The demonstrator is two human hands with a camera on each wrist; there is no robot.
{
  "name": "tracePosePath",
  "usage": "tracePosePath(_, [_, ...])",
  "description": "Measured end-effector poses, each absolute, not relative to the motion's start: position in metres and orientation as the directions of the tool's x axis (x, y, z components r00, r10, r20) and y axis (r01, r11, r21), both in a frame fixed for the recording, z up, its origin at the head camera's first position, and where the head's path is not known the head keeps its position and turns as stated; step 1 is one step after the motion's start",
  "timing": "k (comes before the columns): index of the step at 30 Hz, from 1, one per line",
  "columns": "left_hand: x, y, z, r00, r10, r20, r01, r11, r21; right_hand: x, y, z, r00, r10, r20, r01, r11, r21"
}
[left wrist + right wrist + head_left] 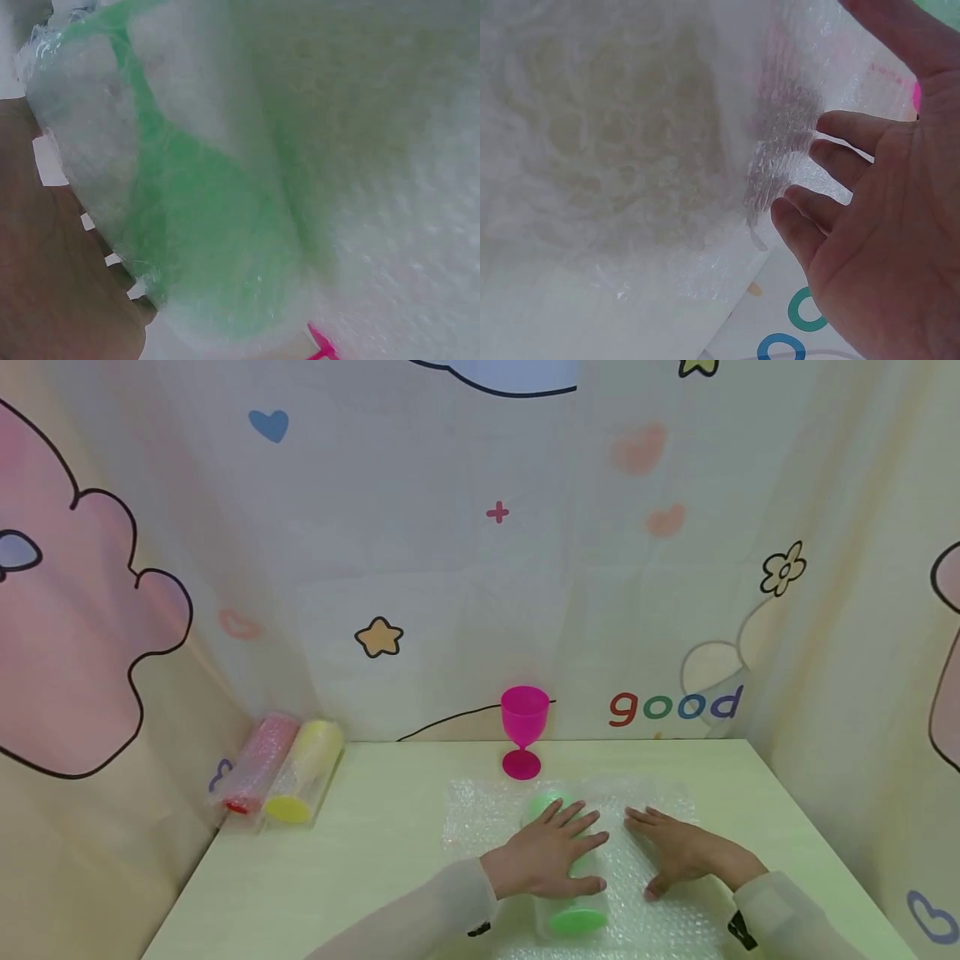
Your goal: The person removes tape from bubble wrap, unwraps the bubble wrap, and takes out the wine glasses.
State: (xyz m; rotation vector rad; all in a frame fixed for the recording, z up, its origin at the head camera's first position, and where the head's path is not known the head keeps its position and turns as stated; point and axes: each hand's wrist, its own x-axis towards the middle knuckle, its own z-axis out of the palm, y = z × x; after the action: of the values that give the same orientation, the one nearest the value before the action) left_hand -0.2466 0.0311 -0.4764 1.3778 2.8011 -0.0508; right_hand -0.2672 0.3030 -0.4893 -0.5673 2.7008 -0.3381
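Head cam: L fingers [588, 843] spread wide on wrapped green goblet [577, 921]; R fingers [654, 823] extended, prob. touching bubble wrap [637, 918].

bubble wrap [632, 868]: glossy, bumpy plastic | pink goblet [525, 714]: smooth | backdrop [442, 543]: cloth

Soft, even light covers the desk [360, 827]; small glints dot the wrap [630, 906]; both wrist views blur it up close.

Place: a curtained nook (home or studio? I can't tell)
Curtain [435, 535]: cartoon prints [75, 652], wrapping three sides!
Table [390, 827]: tucked right inside!
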Motion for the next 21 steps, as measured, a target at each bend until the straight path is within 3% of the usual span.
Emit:
tracePosePath(6, [-0.242,0.005,-0.483,-0.605,0.796,0.020,0.796,0.605,-0.036,-0.267,0.303,-0.491,-0.852,-0.429,-0.300,-0.347,0.892,-0.289])
tracePosePath(21, [-0.234,-0.063,-0.497,-0.600,0.789,0.133,0.799,0.598,0.056,-0.266,0.304,-0.491,-0.838,-0.470,-0.278,-0.396,0.873,-0.286])
